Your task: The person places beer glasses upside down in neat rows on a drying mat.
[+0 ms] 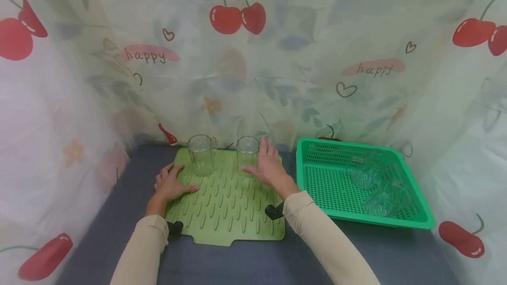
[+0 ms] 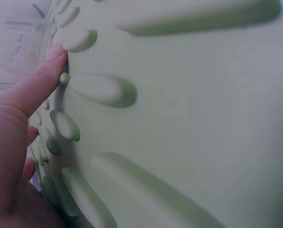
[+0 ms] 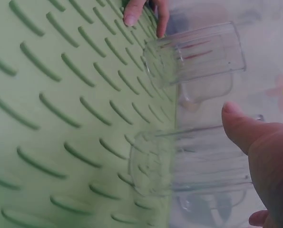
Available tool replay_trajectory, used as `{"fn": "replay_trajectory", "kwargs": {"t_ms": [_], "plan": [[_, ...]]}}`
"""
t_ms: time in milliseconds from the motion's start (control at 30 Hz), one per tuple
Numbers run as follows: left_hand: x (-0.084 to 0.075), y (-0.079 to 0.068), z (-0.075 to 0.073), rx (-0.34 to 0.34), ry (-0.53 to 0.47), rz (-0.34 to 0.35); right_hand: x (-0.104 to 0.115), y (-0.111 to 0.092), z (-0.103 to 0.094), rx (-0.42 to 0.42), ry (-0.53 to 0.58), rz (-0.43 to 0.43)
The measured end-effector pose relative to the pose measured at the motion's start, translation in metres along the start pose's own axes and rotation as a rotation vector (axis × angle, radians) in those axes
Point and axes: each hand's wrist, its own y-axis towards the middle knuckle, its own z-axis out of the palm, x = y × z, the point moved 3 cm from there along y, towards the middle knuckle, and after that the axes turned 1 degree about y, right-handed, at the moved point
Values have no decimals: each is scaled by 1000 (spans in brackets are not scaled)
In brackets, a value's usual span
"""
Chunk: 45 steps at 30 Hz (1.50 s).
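Note:
Two clear glass mugs stand upright on the far part of a green ridged drying mat (image 1: 222, 214). My left hand (image 1: 169, 184) rests at the mat's left edge with fingers spread, its thumb (image 2: 41, 78) pointing toward the left mug (image 1: 202, 155). Beside the right mug (image 1: 246, 153) is my right hand (image 1: 271, 166), thumb in front and fingers extended along the mug's right side. From the right wrist, the thumb (image 3: 241, 126) appears apart from the glass wall, near the mug's upper end. Most of that hand's fingers are hidden there.
To the right, a green plastic basket (image 1: 305, 184) holds two glass mugs (image 1: 386, 199) lying tilted on its perforated floor. The dark tabletop (image 1: 237, 267) carries the mat and basket. A cherry-printed curtain (image 1: 277, 78) closes off the back and both sides.

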Motion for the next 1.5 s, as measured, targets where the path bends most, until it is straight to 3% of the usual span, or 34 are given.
{"fn": "replay_trajectory", "kwargs": {"t_ms": [200, 500, 733, 1033, 1500], "plan": [[2, 1, 1, 1, 3, 0, 0, -2, -15, -12, -186, -44], [3, 1, 0, -11, 4, -10, -13, -4, -36, -67, -328, -103], [5, 3, 3, -8, -6, -14, -27, -9, -49, -36, -358, -121], [3, 2, 1, -13, -9, -11, -37, -16, -77, -56, -381, -143], [4, 1, 2, -23, -13, -8, -76, -27, -103, -82, -371, -73]]}}
